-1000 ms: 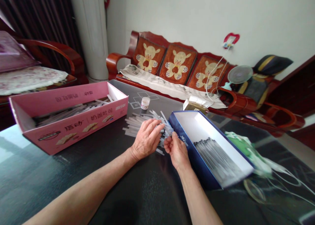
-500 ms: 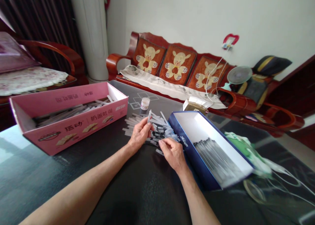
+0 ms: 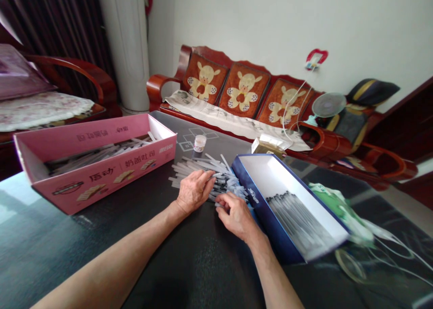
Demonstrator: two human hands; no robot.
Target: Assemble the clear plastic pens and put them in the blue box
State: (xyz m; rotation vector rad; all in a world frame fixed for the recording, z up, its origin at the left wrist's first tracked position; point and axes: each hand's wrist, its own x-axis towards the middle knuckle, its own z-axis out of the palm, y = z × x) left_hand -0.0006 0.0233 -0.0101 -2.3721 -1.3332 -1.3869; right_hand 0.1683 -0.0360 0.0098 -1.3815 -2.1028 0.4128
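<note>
My left hand (image 3: 195,191) is closed, palm down, at the near edge of a pile of thin translucent pen-like tubes (image 3: 189,165). A slim pale tube (image 3: 216,175) shows at its fingertips, mostly hidden by the fingers. Just to the right, my right hand (image 3: 235,214) has thumb and fingers bent together at a small pale piece (image 3: 219,205) on the table. To the right of this hand stands an open blue box (image 3: 250,191) with a white inside, holding rows of slim dark-tipped pens (image 3: 297,219).
An open pink carton (image 3: 111,176) with many thin tubes stands at left. A small white jar (image 3: 200,143) sits behind the pile. A small box (image 3: 269,146), a green and white plastic bag (image 3: 333,209) and a roll of tape (image 3: 350,264) lie around the blue box.
My left hand has turned over and lowered toward the pile; the white tube it held upright now points sideways. The right hand has moved down slightly onto the small loose piece.
</note>
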